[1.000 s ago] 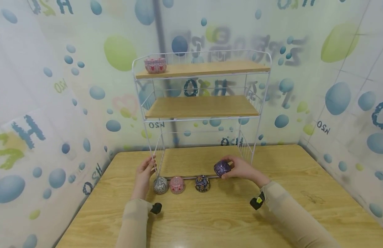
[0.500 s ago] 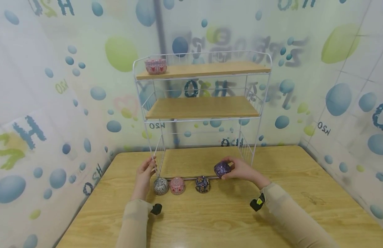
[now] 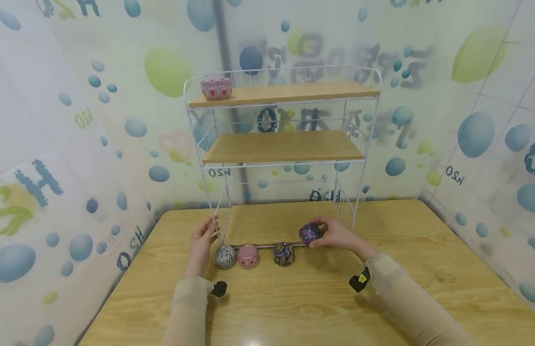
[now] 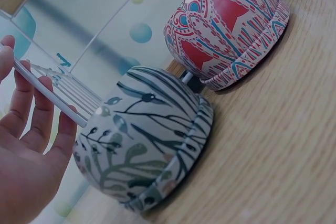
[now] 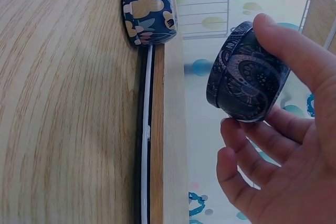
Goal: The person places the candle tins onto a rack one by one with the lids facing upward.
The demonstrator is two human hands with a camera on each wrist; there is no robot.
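My right hand pinches a small dark purple patterned bowl between thumb and fingers. The bowl is held rim-down and tilted, above the front edge of the rack's bottom board; the right wrist view shows its paisley pattern. With its thumb and fingers round the front left post, my left hand holds the white wire rack. Beside that hand, a white bowl with dark leaves stands upside down on the table, followed by a red-and-white bowl and a navy floral bowl, both also rim-down.
A pink-red bowl stands upright at the left end of the top shelf. Below it is the wooden middle shelf. The rack stands on a wooden table, with patterned walls behind and to the sides.
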